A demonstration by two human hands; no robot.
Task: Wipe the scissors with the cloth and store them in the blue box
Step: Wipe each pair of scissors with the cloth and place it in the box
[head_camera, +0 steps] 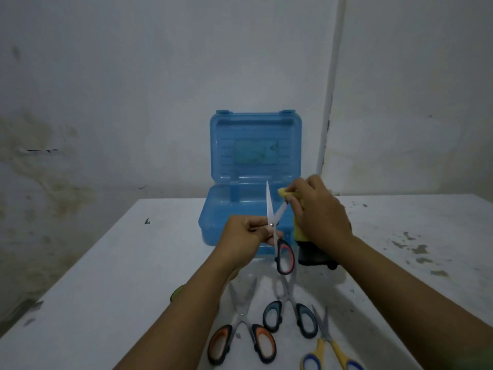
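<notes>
White table (106, 303): held scissors (270, 209) open, blades pointing up toward blue box (256, 145).

Left hand (244, 233) holds open red-handled scissors (277, 236); right hand (321, 209) presses yellow cloth (378, 231) on one blade.

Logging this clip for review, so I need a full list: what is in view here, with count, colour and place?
Translucent blue plastic box: 1, blue, back of the table, lid open and upright.
Red-and-black-handled scissors: 1, blades open, held above the table before the box.
Yellow cloth: 1, yellow, around one blade.
Orange-and-black-handled scissors: 1, near table edge.
Blue-and-black-handled scissors: 1, beside them.
Yellow-and-blue-handled scissors: 1, rightmost.
Dark object: 1, black, under the right hand, unclear.
White table: 1, stained.
Left hand: grips the held scissors.
Right hand: grips the cloth.
</notes>
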